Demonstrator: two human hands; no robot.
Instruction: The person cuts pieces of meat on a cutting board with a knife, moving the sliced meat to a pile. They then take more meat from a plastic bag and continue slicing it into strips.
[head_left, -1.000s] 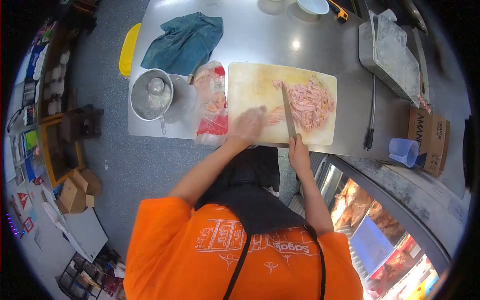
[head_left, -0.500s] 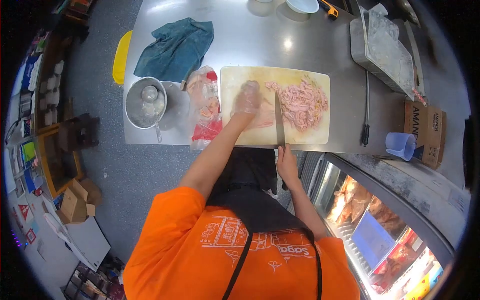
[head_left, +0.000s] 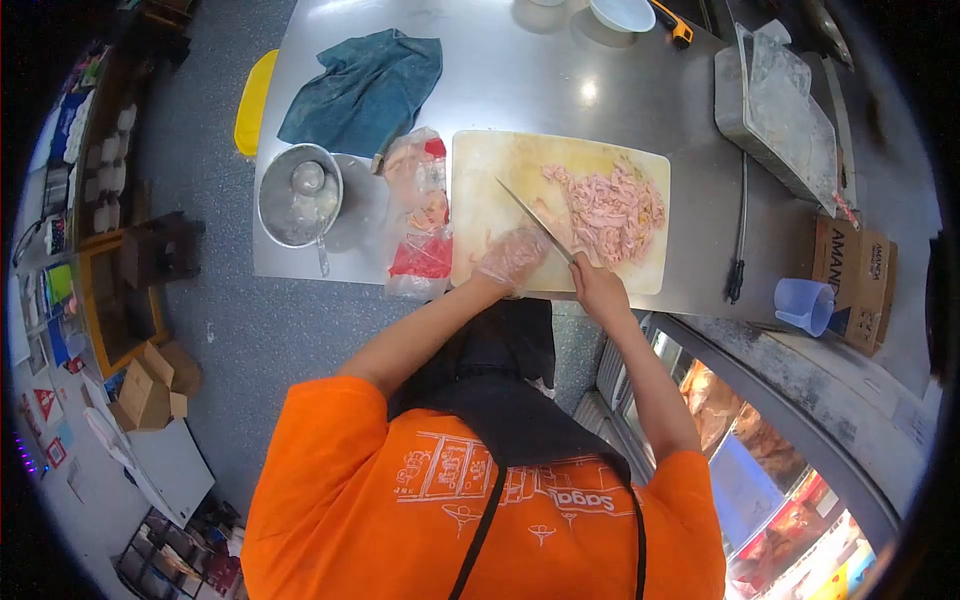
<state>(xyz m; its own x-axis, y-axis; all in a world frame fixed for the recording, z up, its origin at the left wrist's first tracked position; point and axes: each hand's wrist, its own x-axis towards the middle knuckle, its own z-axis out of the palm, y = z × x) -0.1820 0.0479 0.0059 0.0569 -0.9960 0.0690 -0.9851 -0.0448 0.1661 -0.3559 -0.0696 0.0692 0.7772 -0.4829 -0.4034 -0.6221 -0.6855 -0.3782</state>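
Observation:
In my bare right hand is the handle of a long kitchen knife, its blade slanting up and left over the white cutting board. My left hand, in a clear plastic glove, is at the board's near edge, left of the blade. Its fingers are bent together beside the knife, over pale pink meat that they and the blade partly hide. A pile of sliced pink meat covers the right side of the board.
Left of the board lie a red and clear plastic bag, a metal bowl with a ladle, and a teal cloth. Toward the right are a metal container, a plastic jug and a cardboard box.
My left hand has moved down toward the board's near edge. The knife has turned from nearly upright in view to a slant toward upper left, its tip now left of the meat pile.

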